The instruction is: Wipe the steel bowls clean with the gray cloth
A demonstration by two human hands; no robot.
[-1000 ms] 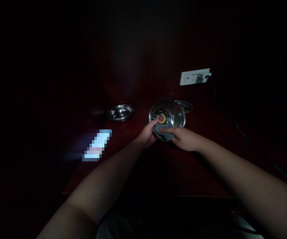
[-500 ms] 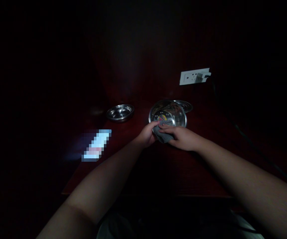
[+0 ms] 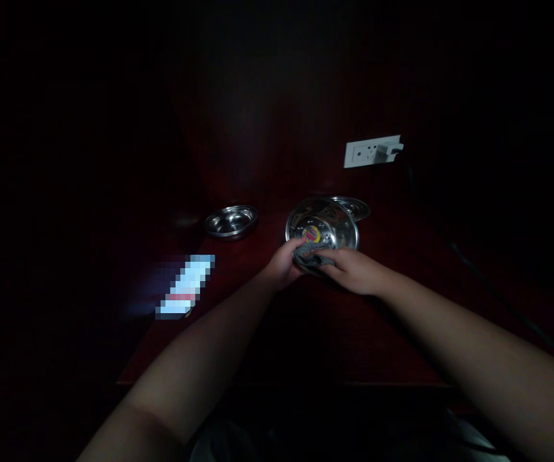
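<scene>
A shiny steel bowl (image 3: 344, 224) with a round yellow and red sticker inside is tilted toward me on the dark red table. My left hand (image 3: 284, 264) grips its near left rim, thumb over the edge, the other fingers hidden underneath. A grey cloth (image 3: 306, 255) lies bunched against the bowl's near rim. My right hand (image 3: 354, 269) is closed on this cloth at the rim, its fingertips pressed into the folds.
Left of the bowl stands a shallow steel dish (image 3: 231, 222). Behind it on the right lies a flat steel lid or plate (image 3: 354, 208), partly covered. A lit, blurred-out phone (image 3: 185, 287) rests near the table's left edge. A wall socket (image 3: 372, 152) holds a plug; a dark cable (image 3: 498, 298) runs down right.
My right hand and the cloth have shifted slightly down toward the near rim, so more of the sticker shows. The left hand keeps its grip on the bowl.
</scene>
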